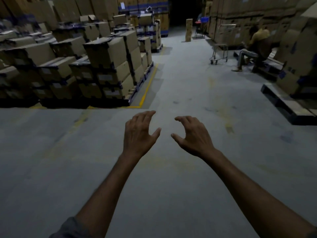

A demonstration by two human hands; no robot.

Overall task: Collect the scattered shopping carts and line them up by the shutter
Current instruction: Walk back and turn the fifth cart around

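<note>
Both arms reach out over the grey concrete floor [180, 86]. The left hand [139, 134] and right hand [193, 136] hang close together but apart, fingers loosely curled, gripping nothing. A metal-wire shopping cart [219, 53] stands far off on the right, just beside a seated person [258, 45] on a dark pallet [272, 65]. Stacked brown cardboard boxes [106, 54] fill the left.

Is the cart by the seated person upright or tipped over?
Upright: the cart stands on its wheels beside the seated person.
</note>
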